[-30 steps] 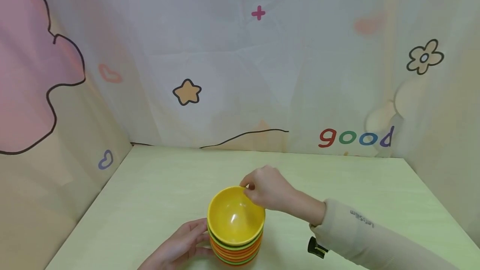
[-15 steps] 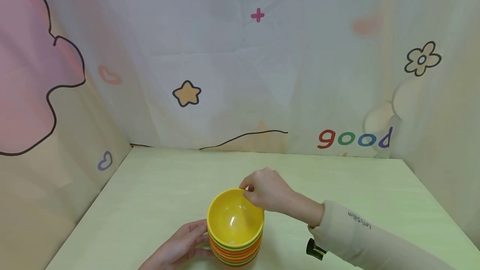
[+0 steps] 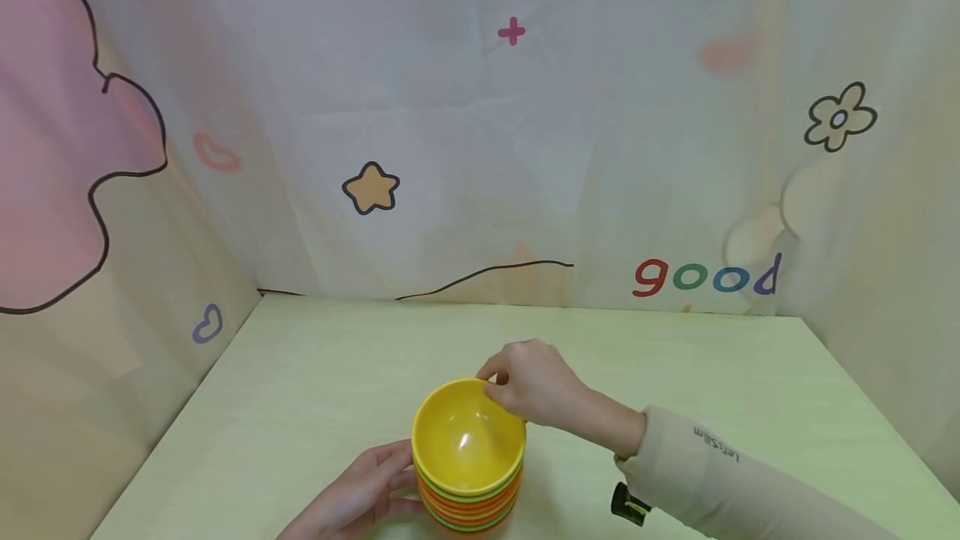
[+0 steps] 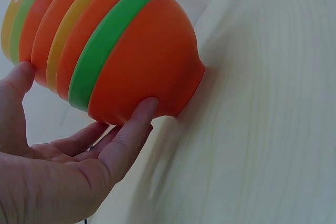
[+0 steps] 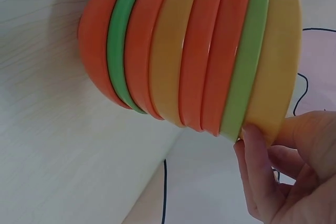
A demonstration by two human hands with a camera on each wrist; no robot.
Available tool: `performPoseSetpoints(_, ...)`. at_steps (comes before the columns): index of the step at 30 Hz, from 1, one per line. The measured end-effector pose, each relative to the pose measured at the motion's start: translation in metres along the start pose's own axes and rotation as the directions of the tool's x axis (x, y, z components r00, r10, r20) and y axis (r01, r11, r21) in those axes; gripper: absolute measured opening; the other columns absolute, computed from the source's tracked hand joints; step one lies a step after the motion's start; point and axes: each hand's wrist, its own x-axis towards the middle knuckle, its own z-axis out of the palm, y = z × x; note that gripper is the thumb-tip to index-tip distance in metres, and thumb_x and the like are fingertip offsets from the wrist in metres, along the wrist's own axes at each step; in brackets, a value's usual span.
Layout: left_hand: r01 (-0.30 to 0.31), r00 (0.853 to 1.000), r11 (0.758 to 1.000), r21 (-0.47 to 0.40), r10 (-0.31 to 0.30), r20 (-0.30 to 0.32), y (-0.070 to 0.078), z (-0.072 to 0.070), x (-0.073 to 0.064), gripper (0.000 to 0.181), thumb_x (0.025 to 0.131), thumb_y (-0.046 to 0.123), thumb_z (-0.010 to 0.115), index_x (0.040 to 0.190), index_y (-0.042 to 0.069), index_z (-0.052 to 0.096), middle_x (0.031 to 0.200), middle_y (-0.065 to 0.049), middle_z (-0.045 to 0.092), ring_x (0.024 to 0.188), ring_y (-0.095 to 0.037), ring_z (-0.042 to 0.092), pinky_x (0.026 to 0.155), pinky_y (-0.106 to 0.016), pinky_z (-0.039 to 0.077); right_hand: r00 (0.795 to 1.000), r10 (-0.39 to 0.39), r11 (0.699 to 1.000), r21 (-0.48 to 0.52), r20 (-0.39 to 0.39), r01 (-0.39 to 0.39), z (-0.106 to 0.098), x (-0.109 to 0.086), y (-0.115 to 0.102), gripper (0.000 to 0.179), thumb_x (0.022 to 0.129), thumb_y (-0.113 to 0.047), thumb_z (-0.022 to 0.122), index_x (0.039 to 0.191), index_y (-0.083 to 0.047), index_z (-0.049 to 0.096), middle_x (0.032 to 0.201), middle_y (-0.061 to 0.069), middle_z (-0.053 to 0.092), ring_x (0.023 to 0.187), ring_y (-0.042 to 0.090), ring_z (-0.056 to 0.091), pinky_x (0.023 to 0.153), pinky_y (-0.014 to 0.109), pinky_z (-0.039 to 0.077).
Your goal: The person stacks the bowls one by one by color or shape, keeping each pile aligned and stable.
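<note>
A stack of bowls (image 3: 468, 482) sits near the front of the table (image 3: 300, 390), unmoved over the last second. My right hand (image 3: 534, 386) still pinches the top yellow bowl's (image 3: 467, 438) far rim, not yet lifting. My left hand (image 3: 360, 494) steadies the stack's base with relaxed fingers.

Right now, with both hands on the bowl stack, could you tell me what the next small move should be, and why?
Probably lift the top yellow bowl straight up: the right hand already pinches its far rim, and the left hand steadies the stack's lower bowls on the table.
</note>
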Motion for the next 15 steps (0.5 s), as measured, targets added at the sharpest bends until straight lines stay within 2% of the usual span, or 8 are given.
performPoseSetpoints(4,0.0,1.0,1.0,0.002,0.0,-0.01,0.0003,0.0004,-0.0001,0.064,0.095,0.044,0.042,0.139,-0.001,0.035,0.132,-0.013,0.051,0.114,-0.025,0.055,0.091,-0.046,0.048,1.0,0.005,1.0,0.001,0.005,-0.005,0.0002,0.0005,0.0004,0.011,0.078,-0.011,0.068,0.086,-0.013,0.075,0.065,-0.006,0.062,0.056,0.005,0.048,0.047,0.017,0.04)
performPoseSetpoints(15,-0.023,1.0,1.0,0.006,0.023,0.014,-0.0011,-0.0004,-0.0005,0.061,0.096,0.042,0.043,0.138,-0.002,0.036,0.131,-0.012,0.052,0.114,-0.024,0.055,0.091,-0.046,0.047,1.0,0.004,1.0,0.011,0.015,-0.004,-0.0008,0.0001,-0.0011,0.011,0.078,-0.009,0.067,0.085,-0.012,0.075,0.066,-0.005,0.064,0.055,0.005,0.048,0.046,0.017,0.041)
